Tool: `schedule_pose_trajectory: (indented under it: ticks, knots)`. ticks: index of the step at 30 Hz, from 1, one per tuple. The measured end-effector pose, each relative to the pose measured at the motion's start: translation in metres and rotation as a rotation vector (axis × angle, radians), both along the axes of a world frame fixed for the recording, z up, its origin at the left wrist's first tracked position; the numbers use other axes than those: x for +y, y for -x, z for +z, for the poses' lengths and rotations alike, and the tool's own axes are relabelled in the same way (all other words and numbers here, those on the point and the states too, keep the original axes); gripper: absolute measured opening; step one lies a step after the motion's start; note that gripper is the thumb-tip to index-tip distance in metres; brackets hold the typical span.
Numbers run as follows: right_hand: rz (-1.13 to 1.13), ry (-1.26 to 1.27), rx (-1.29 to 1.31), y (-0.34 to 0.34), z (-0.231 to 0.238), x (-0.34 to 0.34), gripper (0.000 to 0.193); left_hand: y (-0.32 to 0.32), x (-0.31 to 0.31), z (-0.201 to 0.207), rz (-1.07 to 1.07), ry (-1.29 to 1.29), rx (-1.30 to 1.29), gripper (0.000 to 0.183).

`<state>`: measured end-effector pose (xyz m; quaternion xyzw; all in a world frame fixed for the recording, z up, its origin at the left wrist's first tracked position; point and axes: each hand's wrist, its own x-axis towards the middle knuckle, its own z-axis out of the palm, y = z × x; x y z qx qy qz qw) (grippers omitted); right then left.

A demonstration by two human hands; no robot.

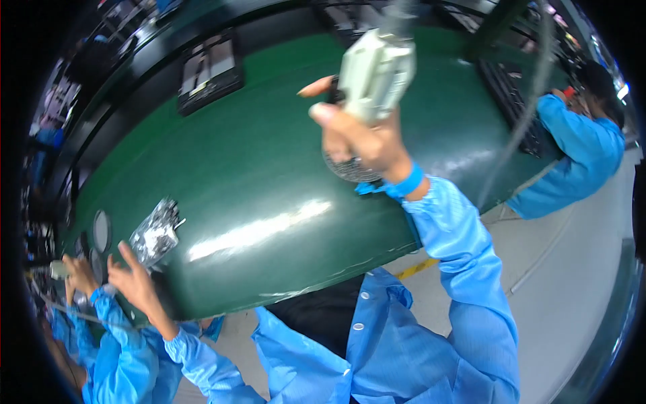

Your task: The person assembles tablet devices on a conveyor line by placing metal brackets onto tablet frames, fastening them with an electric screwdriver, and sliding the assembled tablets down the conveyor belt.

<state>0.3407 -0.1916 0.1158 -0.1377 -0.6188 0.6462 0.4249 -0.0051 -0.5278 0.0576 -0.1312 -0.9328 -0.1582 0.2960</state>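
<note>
My right hand (pixel 367 138) is raised over the green table, its fingers curled round the lower part of a pale, blocky handheld power tool (pixel 377 74). A grey cable rises from the tool's top, blurred. Beneath that hand a round mesh disc (pixel 353 170) partly shows; the hand hides the rest, and whether the tool touches it I cannot tell. My left hand (pixel 136 283) is over the table's left part, index finger and thumb stretched apart, with nothing visible in it. Close by lies a clear plastic bag (pixel 156 232) with shiny small contents.
Left of my left hand, a co-worker's hand (pixel 82 275) is by another pale tool (pixel 59 270) and round mesh discs (pixel 101 231). A black tray-like unit (pixel 210 71) lies at the far side. On the right, another person (pixel 582 151) works by a long black unit (pixel 511 101).
</note>
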Motion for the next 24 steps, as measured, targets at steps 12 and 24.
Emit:
schedule_pose_trajectory:
  ticks: [12, 24]
  knots:
    - [-0.056, -0.015, 0.092, -0.011, -0.005, 0.007, 0.031, -0.022, 0.024, 0.052, -0.742, -0.538, -0.500, 0.020]
    - [-0.057, -0.033, 0.073, -0.017, -0.004, 0.007, 0.031, -0.066, 0.036, 0.121, -0.755, -0.283, -0.223, 0.018]
